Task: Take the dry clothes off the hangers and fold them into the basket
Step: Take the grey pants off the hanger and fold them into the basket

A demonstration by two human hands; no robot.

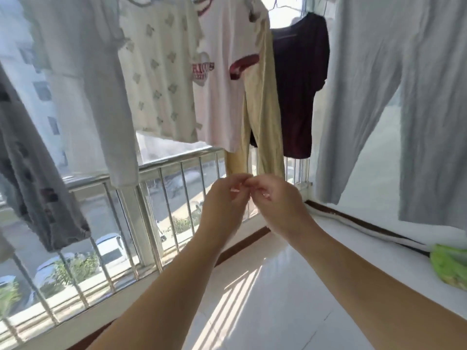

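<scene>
While our left hand [225,195] and right hand [270,195] meet, fingers curled, just below the hems of the hanging beige trousers [260,114], we cannot tell whether they pinch cloth. Item: light, limp, likely crease-prone; best taken at the waistband, by the hanger.

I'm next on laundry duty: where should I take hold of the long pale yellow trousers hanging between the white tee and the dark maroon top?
Probably at the hems: the long pale yellow trousers hang straight down, legs side by side, cuffs lowest. Come from below, front side, one hand per leg, roughly where the left hand and right hand are now.
</scene>
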